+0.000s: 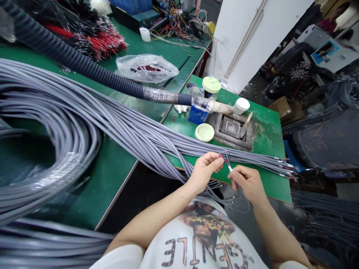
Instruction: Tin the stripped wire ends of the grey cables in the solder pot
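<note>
Between my hands is the end of a grey cable, where thin coloured wires (226,158) fan out of a white sleeve (230,168). My left hand (204,170) pinches some of these wires between thumb and fingers. Just below the sleeve, my right hand (246,182) is closed around the cable. Behind my hands a thick bundle of grey cables (157,138) runs across the tables, its stripped ends (288,170) lying at the right.
A soldering pot (230,126) with a scraper (246,125) sits on the green board (265,130). Around it are an open round lid (204,132), a blue box (198,114) and a white cup (241,106). A ribbed hose (112,79) crosses above the cables.
</note>
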A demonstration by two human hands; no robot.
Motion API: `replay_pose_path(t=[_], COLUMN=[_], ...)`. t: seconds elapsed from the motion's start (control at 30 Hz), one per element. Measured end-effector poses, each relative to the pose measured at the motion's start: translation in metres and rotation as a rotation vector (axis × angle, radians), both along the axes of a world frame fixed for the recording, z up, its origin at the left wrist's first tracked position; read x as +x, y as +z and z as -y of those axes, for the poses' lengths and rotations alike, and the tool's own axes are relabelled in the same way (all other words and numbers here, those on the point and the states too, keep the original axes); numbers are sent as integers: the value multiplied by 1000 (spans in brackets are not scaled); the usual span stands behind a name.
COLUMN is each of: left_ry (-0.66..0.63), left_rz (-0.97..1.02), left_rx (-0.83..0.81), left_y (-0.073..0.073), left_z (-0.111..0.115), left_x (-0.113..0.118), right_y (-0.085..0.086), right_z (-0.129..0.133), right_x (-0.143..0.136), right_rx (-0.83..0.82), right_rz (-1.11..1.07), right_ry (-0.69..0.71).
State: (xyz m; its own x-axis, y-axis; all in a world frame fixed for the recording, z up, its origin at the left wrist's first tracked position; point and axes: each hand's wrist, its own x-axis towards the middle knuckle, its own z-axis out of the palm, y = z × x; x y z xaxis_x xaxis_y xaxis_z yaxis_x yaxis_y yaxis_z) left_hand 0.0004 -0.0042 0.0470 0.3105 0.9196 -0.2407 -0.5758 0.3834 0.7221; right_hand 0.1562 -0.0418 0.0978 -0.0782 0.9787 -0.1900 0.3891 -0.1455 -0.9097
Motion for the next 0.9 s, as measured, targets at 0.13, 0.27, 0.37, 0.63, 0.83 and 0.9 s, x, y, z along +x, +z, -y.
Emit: replay_pose_path(t=[0.13,0.27,0.37,0.63,0.83,0.9], left_ry=[9,8,4,17,16,18], left_rz=[25,42,37,48,48,47], left_rx=[-4,3,1,-13,-35,-40], left_y=[-1,0,1,1,1,1], left_z=[-1,0,0,-1,-1,-1], left_x=[0,1,2,1,1,1], right_y=[-1,0,3,1,-5,-5], right_z=[-1,-6,-12,-18,-18,-18], right_x=[-2,-3,-7,-11,-9,-10], right_rx=[-22,-138,-168,-126,-132,-133], right_rz=[-24,-113,-139,-160,-206,-212], right_ry=[-5,41,58,43,34,34])
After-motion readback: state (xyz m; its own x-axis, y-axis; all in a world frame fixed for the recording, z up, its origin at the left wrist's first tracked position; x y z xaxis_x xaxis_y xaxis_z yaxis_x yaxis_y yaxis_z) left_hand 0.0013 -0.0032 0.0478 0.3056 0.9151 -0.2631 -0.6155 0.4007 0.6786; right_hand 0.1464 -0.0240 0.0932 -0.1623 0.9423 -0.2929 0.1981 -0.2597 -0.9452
